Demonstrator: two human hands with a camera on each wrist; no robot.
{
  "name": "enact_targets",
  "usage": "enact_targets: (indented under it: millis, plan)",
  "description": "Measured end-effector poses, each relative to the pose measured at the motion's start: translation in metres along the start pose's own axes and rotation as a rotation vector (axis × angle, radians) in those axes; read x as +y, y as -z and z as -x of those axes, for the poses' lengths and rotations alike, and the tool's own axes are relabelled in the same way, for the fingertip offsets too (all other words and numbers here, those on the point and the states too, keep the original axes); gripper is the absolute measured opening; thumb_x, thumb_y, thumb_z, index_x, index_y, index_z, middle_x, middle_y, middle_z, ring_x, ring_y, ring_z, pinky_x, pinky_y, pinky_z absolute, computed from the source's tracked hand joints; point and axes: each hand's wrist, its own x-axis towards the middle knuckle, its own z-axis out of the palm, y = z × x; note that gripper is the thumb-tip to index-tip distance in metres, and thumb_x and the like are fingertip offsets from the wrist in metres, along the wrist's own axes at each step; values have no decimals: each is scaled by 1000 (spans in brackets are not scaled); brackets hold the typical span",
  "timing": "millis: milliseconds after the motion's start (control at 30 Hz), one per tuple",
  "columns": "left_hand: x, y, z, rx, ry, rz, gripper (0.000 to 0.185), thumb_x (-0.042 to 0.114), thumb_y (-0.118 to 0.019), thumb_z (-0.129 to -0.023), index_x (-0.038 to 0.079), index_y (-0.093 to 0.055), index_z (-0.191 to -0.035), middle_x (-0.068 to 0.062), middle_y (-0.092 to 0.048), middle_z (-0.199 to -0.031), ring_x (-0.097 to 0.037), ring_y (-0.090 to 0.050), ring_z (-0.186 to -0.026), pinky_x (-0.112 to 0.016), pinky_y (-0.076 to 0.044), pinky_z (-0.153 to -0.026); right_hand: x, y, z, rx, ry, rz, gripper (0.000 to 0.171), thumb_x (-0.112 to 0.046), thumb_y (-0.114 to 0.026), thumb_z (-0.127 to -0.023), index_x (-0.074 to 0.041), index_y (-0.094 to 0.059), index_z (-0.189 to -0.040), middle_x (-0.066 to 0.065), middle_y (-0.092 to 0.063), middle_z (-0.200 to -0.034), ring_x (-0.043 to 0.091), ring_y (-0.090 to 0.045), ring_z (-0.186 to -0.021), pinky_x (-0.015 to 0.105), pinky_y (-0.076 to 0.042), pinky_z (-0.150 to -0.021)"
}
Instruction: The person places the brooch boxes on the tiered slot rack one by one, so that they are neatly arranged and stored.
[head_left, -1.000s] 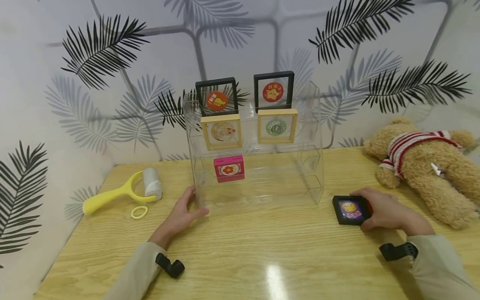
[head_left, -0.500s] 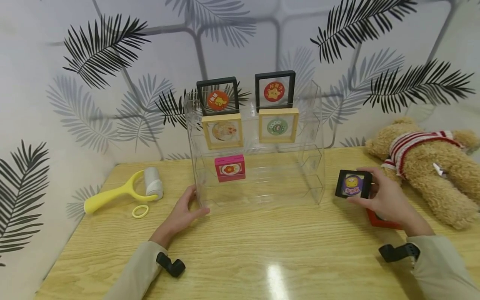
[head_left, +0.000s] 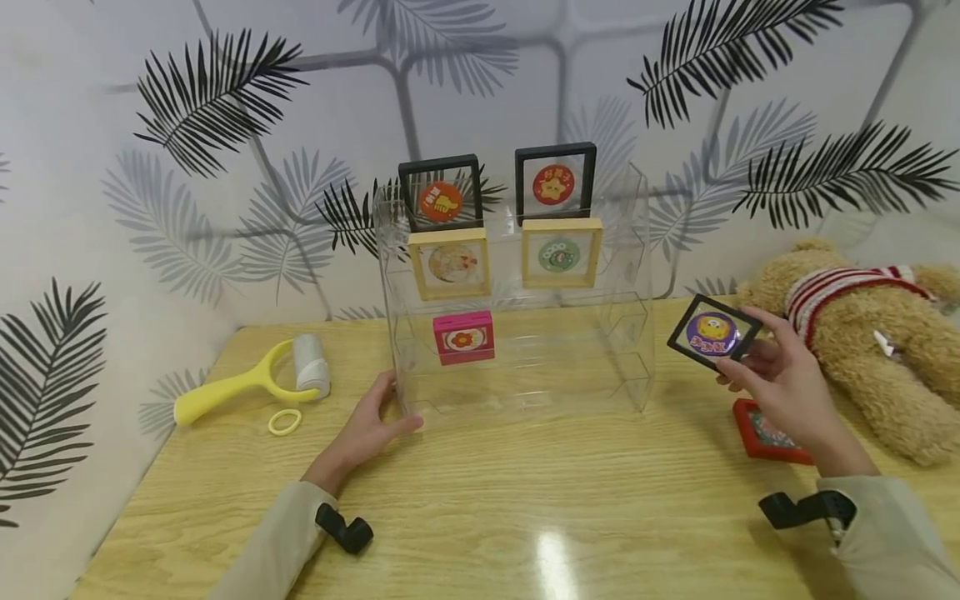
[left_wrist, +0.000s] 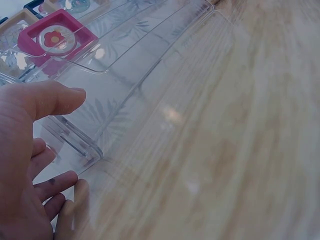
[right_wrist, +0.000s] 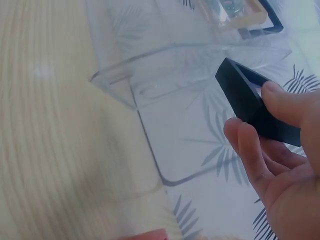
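My right hand (head_left: 795, 387) pinches a small black picture frame (head_left: 712, 332) between thumb and fingers, tilted and raised off the table. Behind its clear pane is a purple and yellow round sticker. The right wrist view shows the thick side of this black frame (right_wrist: 245, 97). My left hand (head_left: 367, 429) rests at the lower left corner of a clear acrylic stepped rack (head_left: 555, 367), thumb in front and fingers along its side. On the rack stand two black frames (head_left: 555, 152), two light wooden frames (head_left: 561, 282) and a pink frame (head_left: 465, 356).
A red frame (head_left: 757, 442) lies on the table (head_left: 480, 508) beside my right wrist. At the right lies a teddy bear (head_left: 862, 333) in a striped top. On the left are a yellow slingshot-shaped handle (head_left: 217, 396), a white cylinder (head_left: 309, 362) and a yellow ring (head_left: 285, 422).
My right hand has lifted the black frame off the table, up and away from me, and turned it. The red frame now shows beneath. My left hand stays at the rack.
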Motion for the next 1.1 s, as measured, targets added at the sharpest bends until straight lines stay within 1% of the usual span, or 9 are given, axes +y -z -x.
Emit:
enact_targets:
  millis: [100,233,433,600,767,867,967,1000,1100]
  plan:
    - [0,0,-1,3,2,-2,71,14,-70,-81,10,-30,-140,-16,-38,-142,-36,-35,-131,-53,-23,-109,-7,-3,-3,-9,72,-95,66,12,-53,-85,-9,-28,-143,-16,-59,-103,4,-66,-68,19,-52,-54]
    - [0,1,-1,3,1,-7,71,15,-70,-81,11,-30,-140,-16,-38,-141,-36,-36,-131,-54,-23,-109,-20,-10,-8,-17,124,-192,58,13,-49,-87,-2,-30,-140,-7,-58,-106,5,-67,-68,22,-52,-50]
    - [0,1,1,10,5,-4,71,14,-69,-81,8,-30,-139,-18,-39,-141,-37,-36,-130,-53,-25,-108,-38,-25,-18,40,104,-80,46,7,-54,-87,0,-42,-131,-19,-62,-92,2,-64,-63,22,-49,-47]
    - [0,1,0,8,5,3,71,14,-70,-81,8,-30,-139,-18,-39,-141,-37,-36,-130,-52,-26,-108,-45,-38,-30,52,134,-94,35,9,-53,-87,6,-44,-121,-21,-62,-86,0,-63,-62,21,-51,-50]
    - [-1,1,-1,11,-7,-8,71,13,-70,-81,8,-30,-140,-18,-39,-141,-37,-37,-130,-54,-24,-108,-54,-51,-44,56,198,-62,29,10,-59,-83,7,-52,-111,-22,-62,-85,0,-63,-60,20,-51,-51]
    - [10,1,1,-2,11,-9,72,9,-68,-82,4,-28,-141,-21,-36,-142,-39,-34,-131,-56,-22,-108,-61,-59,-53,60,221,-50,27,10,-63,-79,6,-57,-105,-3,-69,-82,-1,-63,-59,20,-51,-50]
    - [20,1,3,-9,21,-10,71,7,-67,-82,1,-26,-140,-23,-34,-143,-41,-32,-132,-56,-20,-108,-65,-67,-63,50,232,-63,24,10,-64,-79,6,-59,-102,20,-68,-83,-2,-63,-61,21,-52,-51]
    - [20,1,3,-9,22,-13,71,8,-67,-82,1,-27,-140,-23,-34,-143,-41,-32,-132,-56,-21,-108,-66,-70,-66,45,238,-54,23,9,-64,-79,5,-59,-101,24,-66,-84,-3,-63,-61,21,-52,-52]
    - [12,0,3,0,15,-21,71,13,-68,-82,5,-29,-140,-20,-37,-142,-39,-34,-131,-55,-22,-108,-68,-76,-75,29,272,-11,20,7,-66,-78,4,-61,-98,23,-66,-85,-2,-62,-59,20,-52,-53]
